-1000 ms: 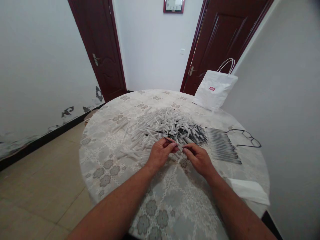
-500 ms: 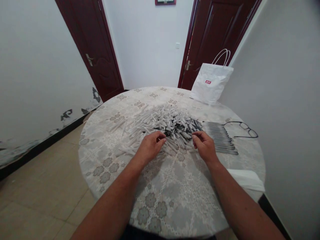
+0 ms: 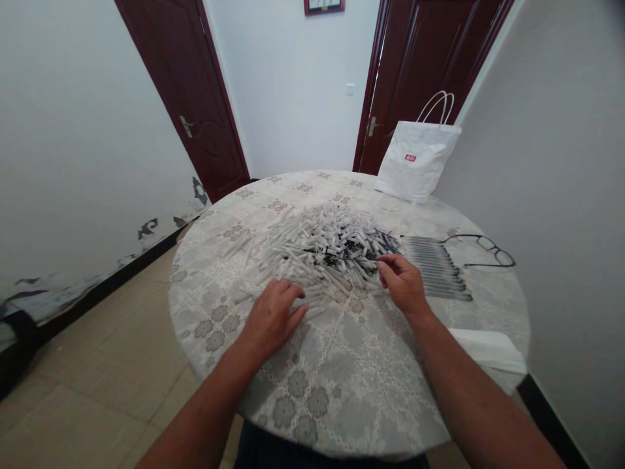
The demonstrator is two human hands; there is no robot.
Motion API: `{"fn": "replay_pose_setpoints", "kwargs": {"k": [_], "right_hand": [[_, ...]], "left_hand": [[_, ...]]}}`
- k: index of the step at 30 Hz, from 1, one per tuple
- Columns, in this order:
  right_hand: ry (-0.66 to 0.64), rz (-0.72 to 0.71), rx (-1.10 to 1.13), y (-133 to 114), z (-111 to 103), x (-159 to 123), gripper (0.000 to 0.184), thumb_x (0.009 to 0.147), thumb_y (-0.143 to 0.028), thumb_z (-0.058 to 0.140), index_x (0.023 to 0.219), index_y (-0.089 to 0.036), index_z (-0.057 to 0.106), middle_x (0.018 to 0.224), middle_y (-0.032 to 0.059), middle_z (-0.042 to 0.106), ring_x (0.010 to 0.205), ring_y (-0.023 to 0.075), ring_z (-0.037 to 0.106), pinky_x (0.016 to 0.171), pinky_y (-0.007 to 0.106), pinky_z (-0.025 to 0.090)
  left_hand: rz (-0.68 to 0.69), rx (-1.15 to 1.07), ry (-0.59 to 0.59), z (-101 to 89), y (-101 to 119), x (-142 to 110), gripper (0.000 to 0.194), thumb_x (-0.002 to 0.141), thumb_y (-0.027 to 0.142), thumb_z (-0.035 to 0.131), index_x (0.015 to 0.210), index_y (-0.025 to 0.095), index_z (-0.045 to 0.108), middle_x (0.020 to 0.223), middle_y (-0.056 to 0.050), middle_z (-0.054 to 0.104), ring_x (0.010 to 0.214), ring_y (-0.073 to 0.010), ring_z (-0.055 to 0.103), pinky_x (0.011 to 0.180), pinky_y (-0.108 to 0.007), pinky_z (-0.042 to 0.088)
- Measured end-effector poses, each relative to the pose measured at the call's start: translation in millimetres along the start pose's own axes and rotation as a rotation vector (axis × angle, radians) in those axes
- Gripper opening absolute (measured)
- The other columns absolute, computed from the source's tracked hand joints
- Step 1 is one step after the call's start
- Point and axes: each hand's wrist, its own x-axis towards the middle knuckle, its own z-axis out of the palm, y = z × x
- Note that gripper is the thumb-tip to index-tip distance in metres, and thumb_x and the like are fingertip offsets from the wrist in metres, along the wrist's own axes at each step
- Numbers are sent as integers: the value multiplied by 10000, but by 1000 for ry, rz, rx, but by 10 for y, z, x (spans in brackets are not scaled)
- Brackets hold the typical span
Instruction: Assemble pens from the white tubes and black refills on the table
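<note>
A heap of pale pen barrels and short white pieces (image 3: pixel 293 244) lies in the middle of the table, with dark thin pen parts (image 3: pixel 349 251) mixed in at its right. My right hand (image 3: pixel 403 280) pinches a thin dark pen refill (image 3: pixel 361 261), which points left over the heap. At the heap's near left edge, my left hand (image 3: pixel 276 319) is low over the cloth, thumb and fingers apart, holding nothing that I can see. A few loose pale tubes (image 3: pixel 315 313) lie close to its thumb. Right of my right hand, pens (image 3: pixel 434 267) lie side by side in a row.
Black-framed glasses (image 3: pixel 488 251) lie beyond the row of pens. A white paper bag (image 3: pixel 415 159) stands at the back right. Something white and folded (image 3: pixel 488 350) rests at the right edge of the round table, which has a flowered cloth (image 3: pixel 361 378).
My left hand has moved left and towards me, away from the heap's middle, and its fingers have spread. My right hand keeps its pinch in nearly the same place. The view has shifted slightly.
</note>
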Motion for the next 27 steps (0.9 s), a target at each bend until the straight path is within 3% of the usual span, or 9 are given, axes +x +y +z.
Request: {"fn": "replay_pose_setpoints", "kwargs": {"k": [8,13,19,23,27], "right_hand": [[-32,-8,19,-43,19,-20,322,851,-467,676,961,-165,690,570,-28,571,477,119,499,470,242,406],[-24,30,66,-44,17,-8,299,858,-449,675,966,-171,686,547,-37,566,465,117,502,475,243,412],[5,67,179,-15,11,21,279,853,-431,688,958,-172,689,558,-36,590,458,106,491,459,234,404],[6,106,302,35,24,33,311,835,-452,710,969,-173,685,706,11,682,483,100,510,434,225,403],[2,141,444,82,45,46,334,816,-459,730,999,-189,657,832,32,703,499,92,509,411,212,389]], "left_hand": [[-78,146,-253,162,57,-243,93,919,237,544,931,204,630,984,-84,620,955,-255,575,843,-363,444],[-84,32,-215,247,41,-183,132,947,233,462,947,194,588,978,-89,635,918,-242,589,813,-357,442],[-225,-456,-29,252,91,36,144,934,336,526,959,207,585,852,-31,655,779,-186,596,736,-318,465],[-437,-1056,15,277,162,286,330,856,370,660,1105,166,587,796,-14,658,617,-132,584,577,-250,480],[-541,-1612,143,316,245,611,276,819,301,715,1035,159,616,992,-76,698,806,-149,682,682,-257,562]]}}
